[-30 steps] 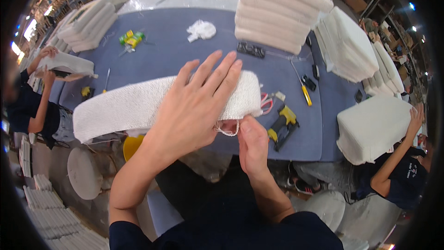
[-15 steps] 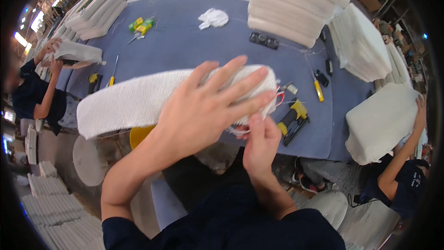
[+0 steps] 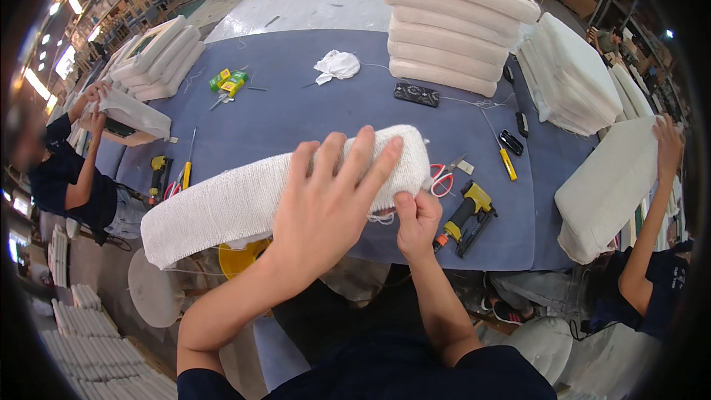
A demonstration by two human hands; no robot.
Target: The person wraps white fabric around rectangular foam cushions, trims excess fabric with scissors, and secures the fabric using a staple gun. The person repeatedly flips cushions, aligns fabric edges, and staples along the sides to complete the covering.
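A long white fabric-covered seat cushion is tilted across the near edge of the blue table in front of me. My left hand lies on its upper face, fingers spread and stretched out. At the cushion's near right corner, my right hand pinches the edge of the white cover between thumb and fingers. Loose white threads hang at that edge, between my two hands. The cushion's underside is mostly hidden. Just right of my right hand lie red-handled scissors and a yellow and black staple gun.
Stacks of white cushions stand at the back right. A yellow screwdriver, a black patterned phone, a bunched white cloth and small green-yellow boxes lie on the blue table. Co-workers handle cushions at both sides.
The cushion and both hands sit slightly lower in view, its right end shifted a little left. My right fingers have drawn in at the cover's edge. The head view has tilted up.
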